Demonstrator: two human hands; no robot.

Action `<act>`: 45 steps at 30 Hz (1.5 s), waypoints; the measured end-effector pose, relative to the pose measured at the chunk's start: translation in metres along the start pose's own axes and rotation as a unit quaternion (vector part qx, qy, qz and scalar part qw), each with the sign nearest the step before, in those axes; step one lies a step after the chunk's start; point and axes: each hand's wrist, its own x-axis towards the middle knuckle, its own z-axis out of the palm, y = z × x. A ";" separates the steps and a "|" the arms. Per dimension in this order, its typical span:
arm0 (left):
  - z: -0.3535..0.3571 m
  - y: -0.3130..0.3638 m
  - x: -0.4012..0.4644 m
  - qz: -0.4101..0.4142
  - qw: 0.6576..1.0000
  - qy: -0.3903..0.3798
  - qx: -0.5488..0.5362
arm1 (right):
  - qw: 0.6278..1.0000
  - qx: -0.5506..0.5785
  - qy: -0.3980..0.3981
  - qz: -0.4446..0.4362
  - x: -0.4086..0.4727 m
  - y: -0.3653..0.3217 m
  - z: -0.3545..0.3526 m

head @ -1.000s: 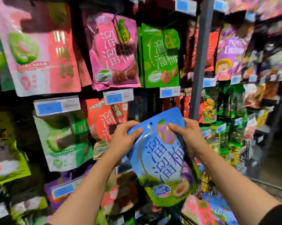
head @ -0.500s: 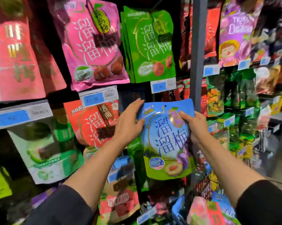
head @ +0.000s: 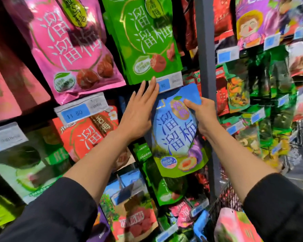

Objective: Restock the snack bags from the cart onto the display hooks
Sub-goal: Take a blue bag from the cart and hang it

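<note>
A blue snack bag (head: 175, 137) with a green bottom hangs upright in front of the display, its top just under a price tag (head: 170, 82). My right hand (head: 199, 114) pinches the bag's upper right part, thumb on the front. My left hand (head: 140, 109) lies with straight fingers against the bag's upper left edge, fingertips touching the price tag. The hook itself is hidden behind the tag and bag.
Pink bags (head: 72, 46) and green bags (head: 147, 35) hang above, a red bag (head: 88, 135) at left. A grey upright post (head: 206, 67) stands right of the blue bag. The wire cart (head: 225, 199) with more bags (head: 234, 226) is at lower right.
The blue bag has gone up and toward the display, its top now under the price tag. My left hand opened flat and reached up to the tag; the view moved closer.
</note>
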 end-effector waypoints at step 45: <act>0.003 0.005 -0.009 -0.025 0.997 0.006 0.068 | 0.990 -0.076 0.110 -0.043 0.022 0.026 0.028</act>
